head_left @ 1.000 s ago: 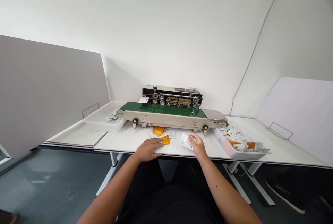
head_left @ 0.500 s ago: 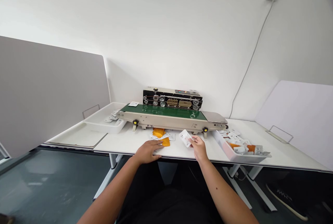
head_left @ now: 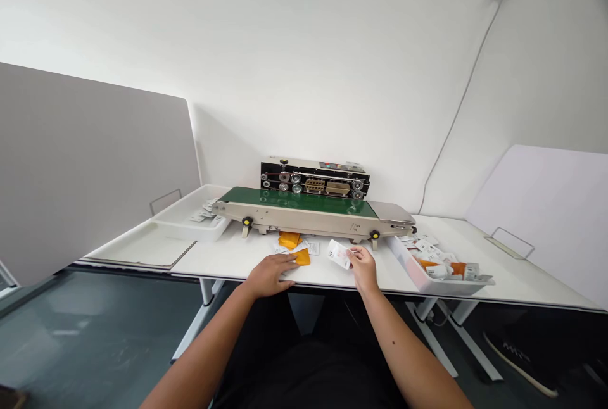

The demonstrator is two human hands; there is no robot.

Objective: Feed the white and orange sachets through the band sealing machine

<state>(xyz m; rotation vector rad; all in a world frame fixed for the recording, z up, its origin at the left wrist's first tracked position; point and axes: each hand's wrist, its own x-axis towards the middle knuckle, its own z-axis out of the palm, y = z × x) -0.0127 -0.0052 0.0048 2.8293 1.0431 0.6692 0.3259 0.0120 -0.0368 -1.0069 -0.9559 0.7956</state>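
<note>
"What are the hands doing?"

"The left hand lies flat and loose, fingertips at the orange packet. The right hand pinches a flat white packet with round corners, over the bench."

"What's changed?"

"Another packet left the smooth green belt, so that one looks done."

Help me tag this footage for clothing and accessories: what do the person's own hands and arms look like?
The left hand and right hand are bare, without gloves. No sleeve, watch or bracelet shows on the left forearm or right forearm; the latter has a small dark spot. Black clothing shows between them.
</note>
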